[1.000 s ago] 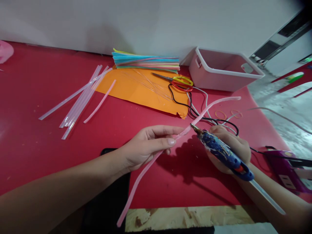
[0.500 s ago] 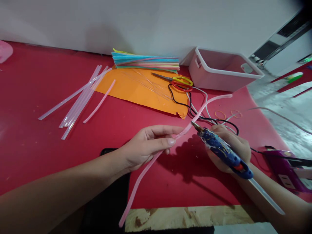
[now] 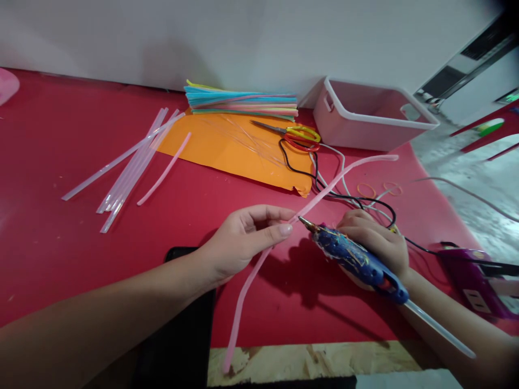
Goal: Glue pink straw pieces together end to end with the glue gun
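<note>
Between thumb and fingers, my left hand (image 3: 253,235) pinches a long pink pipe cleaner (image 3: 324,190) near its middle. One end curves up to the right and the other hangs toward the table's front edge. My right hand (image 3: 371,240) is wrapped round a blue hot glue gun (image 3: 354,256) that is smeared with old glue. Its metal nozzle sits at the pipe cleaner, just right of my left fingertips; I cannot tell if they touch. A clear glue stick (image 3: 440,328) sticks out of the gun's back.
Several glue sticks (image 3: 135,167) and a short pink pipe cleaner (image 3: 164,170) lie left. Behind are an orange sheet (image 3: 227,154), scissors (image 3: 300,136), bundled pipe cleaners (image 3: 243,101) and a pink bin (image 3: 360,127). Cables (image 3: 348,198) run to a purple power strip (image 3: 470,289). A black object (image 3: 182,329) lies under my left arm.
The glue gun has moved left and slightly down, bringing its nozzle close to my left fingertips. The pipe cleaner has shifted right at both ends.
</note>
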The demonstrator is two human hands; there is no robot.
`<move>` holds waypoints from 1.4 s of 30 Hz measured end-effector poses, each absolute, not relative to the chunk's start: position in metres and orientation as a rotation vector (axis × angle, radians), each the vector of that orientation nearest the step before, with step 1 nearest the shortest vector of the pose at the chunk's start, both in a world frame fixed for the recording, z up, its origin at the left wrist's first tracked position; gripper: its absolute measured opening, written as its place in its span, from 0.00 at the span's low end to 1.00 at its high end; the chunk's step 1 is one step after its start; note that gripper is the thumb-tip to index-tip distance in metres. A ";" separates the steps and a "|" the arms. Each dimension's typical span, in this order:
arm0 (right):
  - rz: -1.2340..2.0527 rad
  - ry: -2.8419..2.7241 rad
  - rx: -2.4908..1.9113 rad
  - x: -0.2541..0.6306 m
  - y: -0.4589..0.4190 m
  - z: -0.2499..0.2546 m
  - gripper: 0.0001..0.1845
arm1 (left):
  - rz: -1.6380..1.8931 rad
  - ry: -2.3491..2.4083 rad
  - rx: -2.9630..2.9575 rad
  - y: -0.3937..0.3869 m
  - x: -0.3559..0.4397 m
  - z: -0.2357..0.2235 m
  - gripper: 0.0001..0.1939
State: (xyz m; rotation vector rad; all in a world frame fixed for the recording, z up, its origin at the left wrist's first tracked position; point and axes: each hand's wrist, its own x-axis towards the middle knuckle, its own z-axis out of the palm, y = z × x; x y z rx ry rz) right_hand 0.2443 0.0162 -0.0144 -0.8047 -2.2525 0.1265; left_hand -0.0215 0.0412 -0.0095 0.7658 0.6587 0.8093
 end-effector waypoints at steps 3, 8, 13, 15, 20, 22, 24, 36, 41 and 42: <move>0.131 -2.251 -0.823 0.244 0.015 -0.016 0.06 | 0.828 0.652 0.752 0.041 -0.021 -0.009 0.08; 0.138 -2.251 -0.831 0.246 0.015 -0.020 0.08 | 0.833 0.656 0.770 0.042 -0.020 -0.009 0.08; 0.159 -2.255 -0.824 0.247 0.015 -0.022 0.10 | 0.843 0.676 0.785 0.042 -0.021 -0.007 0.07; 0.161 -2.253 -0.830 0.247 0.014 -0.022 0.10 | 0.840 0.684 0.787 0.041 -0.022 -0.007 0.07; 0.145 -2.257 -0.843 0.247 0.014 -0.020 0.08 | 0.830 0.692 0.799 0.041 -0.022 -0.006 0.08; 0.146 -2.259 -0.842 0.246 0.015 -0.019 0.07 | 0.829 0.699 0.806 0.041 -0.022 -0.006 0.08; 0.145 -2.255 -0.849 0.245 0.015 -0.019 0.07 | 0.831 0.712 0.808 0.041 -0.022 -0.006 0.09; 0.145 -2.262 -0.863 0.247 0.014 -0.019 0.10 | 0.831 0.691 0.771 0.041 -0.021 -0.007 0.08; 0.169 -2.230 -0.872 0.247 0.014 -0.020 0.09 | 0.835 0.707 0.772 0.041 -0.021 -0.007 0.09; 0.181 -2.221 -0.876 0.246 0.014 -0.020 0.09 | 0.837 0.711 0.772 0.041 -0.021 -0.007 0.09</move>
